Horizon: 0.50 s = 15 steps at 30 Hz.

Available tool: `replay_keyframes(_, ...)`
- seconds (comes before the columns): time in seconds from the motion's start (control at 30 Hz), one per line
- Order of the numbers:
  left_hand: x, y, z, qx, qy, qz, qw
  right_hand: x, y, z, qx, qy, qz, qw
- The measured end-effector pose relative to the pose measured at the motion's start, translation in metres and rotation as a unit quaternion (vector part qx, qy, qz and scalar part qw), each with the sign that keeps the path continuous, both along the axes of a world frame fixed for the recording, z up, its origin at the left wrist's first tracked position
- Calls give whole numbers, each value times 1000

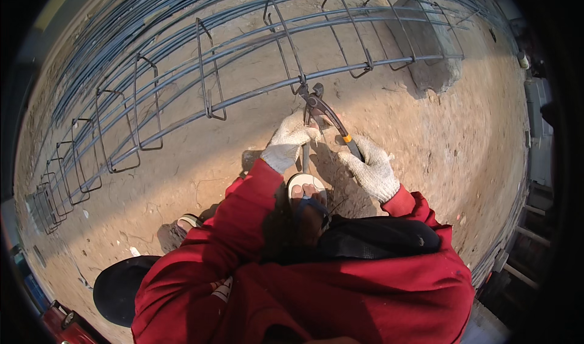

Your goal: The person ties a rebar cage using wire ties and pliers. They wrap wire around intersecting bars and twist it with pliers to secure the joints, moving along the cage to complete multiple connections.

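My right hand, in a cream knitted glove, grips one handle of a pair of end-cutting nippers with a yellow band. Their head lies just below the lower long bar of a rebar cage, close to a stirrup. My left hand, gloved the same way, is at the other handle, which points down toward my sandal; its fingers are partly hidden, so its hold is unclear. Thin tie wire hangs between the hands. The nippers' jaws are turned so that I cannot tell whether they touch the wire.
A concrete block stands under the cage's right part. Beyond the cage lie many long loose steel bars. My sandalled foot rests on the dirt ground below my hands. Bits of wire and small stones are scattered at the left.
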<state>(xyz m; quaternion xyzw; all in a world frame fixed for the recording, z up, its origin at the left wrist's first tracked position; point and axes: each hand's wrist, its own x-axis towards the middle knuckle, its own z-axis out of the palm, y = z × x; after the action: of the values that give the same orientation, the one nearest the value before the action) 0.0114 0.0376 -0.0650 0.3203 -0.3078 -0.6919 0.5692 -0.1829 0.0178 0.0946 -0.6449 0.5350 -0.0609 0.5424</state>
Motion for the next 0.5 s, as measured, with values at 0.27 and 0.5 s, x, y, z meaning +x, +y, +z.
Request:
replay_keyframes(0.27, -26, 6, 58, 53, 253, -40, 965, -7, -2, 32, -8, -4, 71, 997)
replay_keyframes(0.5, -54, 10, 83, 137, 404, 58, 903, 2, 14, 18, -171, 3, 83, 982)
